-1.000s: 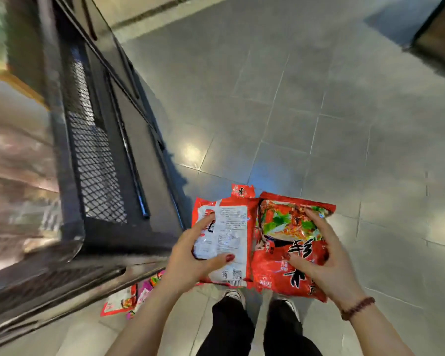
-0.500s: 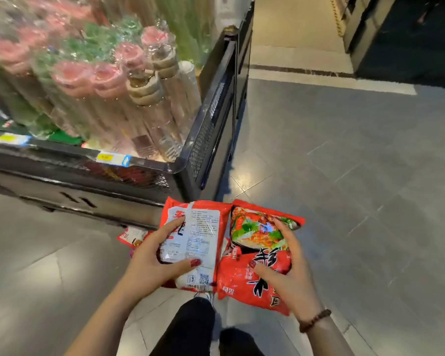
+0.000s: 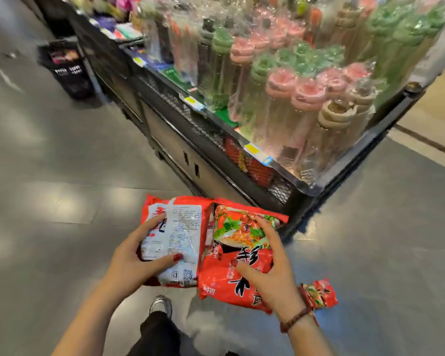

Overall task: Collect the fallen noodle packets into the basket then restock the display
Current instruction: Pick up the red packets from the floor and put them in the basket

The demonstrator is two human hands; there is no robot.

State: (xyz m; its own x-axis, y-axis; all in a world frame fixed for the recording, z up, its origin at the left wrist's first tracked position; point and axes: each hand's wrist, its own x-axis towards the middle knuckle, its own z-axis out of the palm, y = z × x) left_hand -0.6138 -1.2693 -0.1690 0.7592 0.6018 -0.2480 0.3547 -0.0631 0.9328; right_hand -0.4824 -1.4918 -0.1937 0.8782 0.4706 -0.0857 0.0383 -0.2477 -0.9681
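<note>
My left hand (image 3: 132,263) grips a red noodle packet (image 3: 184,227) turned back side up, showing its white label. Beside it, my right hand (image 3: 270,273) grips a second red noodle packet (image 3: 222,278) with its printed front up. Both packets are held side by side, touching, above the floor in front of me. A third red noodle packet (image 3: 319,294) lies on the grey floor just right of my right wrist. A black basket (image 3: 67,68) stands on the floor at the far left, beside the display.
A black mesh-sided display stand (image 3: 242,160) runs diagonally across the upper middle, filled with wrapped pink, green and beige goods (image 3: 306,93). Its corner (image 3: 311,188) is just beyond the packets. Grey tiled floor (image 3: 62,201) spreads left and right. My shoe (image 3: 161,305) shows below.
The view has swung left, bringing the display's long side and the black basket into sight. Both hands keep the same hold on their packets. A fallen packet now shows at the right.
</note>
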